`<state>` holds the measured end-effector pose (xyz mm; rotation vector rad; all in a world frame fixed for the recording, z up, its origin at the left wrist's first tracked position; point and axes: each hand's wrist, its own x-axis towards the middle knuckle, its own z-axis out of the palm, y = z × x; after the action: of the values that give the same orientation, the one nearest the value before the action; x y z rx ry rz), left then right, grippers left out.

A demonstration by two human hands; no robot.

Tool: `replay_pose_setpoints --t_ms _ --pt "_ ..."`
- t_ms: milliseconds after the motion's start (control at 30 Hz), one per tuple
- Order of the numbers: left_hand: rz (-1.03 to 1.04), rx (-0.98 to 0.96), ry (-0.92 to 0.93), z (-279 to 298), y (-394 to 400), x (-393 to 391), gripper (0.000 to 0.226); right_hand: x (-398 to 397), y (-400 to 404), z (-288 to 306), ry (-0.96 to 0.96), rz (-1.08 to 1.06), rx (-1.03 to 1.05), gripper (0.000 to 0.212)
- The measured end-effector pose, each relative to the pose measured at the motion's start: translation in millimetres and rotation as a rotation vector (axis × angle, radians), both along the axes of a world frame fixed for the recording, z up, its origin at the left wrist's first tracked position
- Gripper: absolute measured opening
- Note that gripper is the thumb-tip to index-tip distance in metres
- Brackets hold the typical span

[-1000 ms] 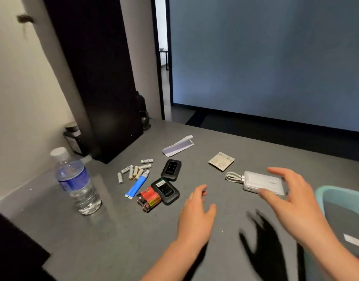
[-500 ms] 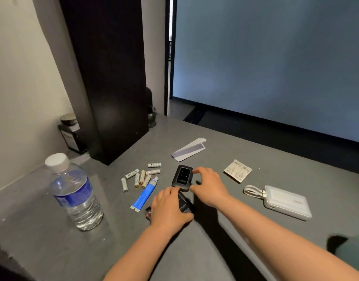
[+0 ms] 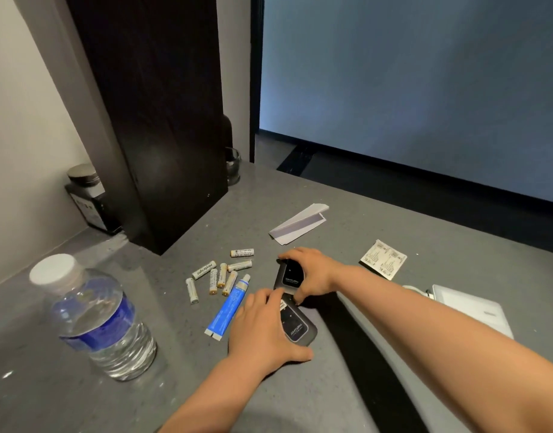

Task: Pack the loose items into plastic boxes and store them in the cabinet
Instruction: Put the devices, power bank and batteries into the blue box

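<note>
I see two black pocket devices end to end on the grey tabletop. My left hand curls round the near device; my right hand pinches the far device — both flat on the surface. Loose batteries and blue tube just left; water bottle further left.

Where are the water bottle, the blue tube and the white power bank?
water bottle (image 3: 97,320): head view, on its blue label.
blue tube (image 3: 227,310): head view, middle of its body.
white power bank (image 3: 470,309): head view, on its flat top face.
</note>
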<state>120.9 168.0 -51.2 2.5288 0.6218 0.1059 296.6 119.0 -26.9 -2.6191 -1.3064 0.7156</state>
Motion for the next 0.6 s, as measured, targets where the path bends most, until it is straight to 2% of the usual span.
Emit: replay_pose_setpoints --t_ms 167,300,600 --pt "0.032 -0.055 -0.044 3.3 -1.3 0.4 0.101 -6.1 -31.1 6.0 -0.073 -0.128 0.093 0.098" --pt "0.052 -0.120 -0.166 26.8 -14.1 0.0 0.100 -17.2 -85.6 37.2 -0.097 -0.261 0.278 0.095" --pt "-0.339 -0.271 -0.359 100.0 -143.4 8.7 0.094 -79.6 -287.5 118.9 -0.195 -0.503 0.431 0.091"
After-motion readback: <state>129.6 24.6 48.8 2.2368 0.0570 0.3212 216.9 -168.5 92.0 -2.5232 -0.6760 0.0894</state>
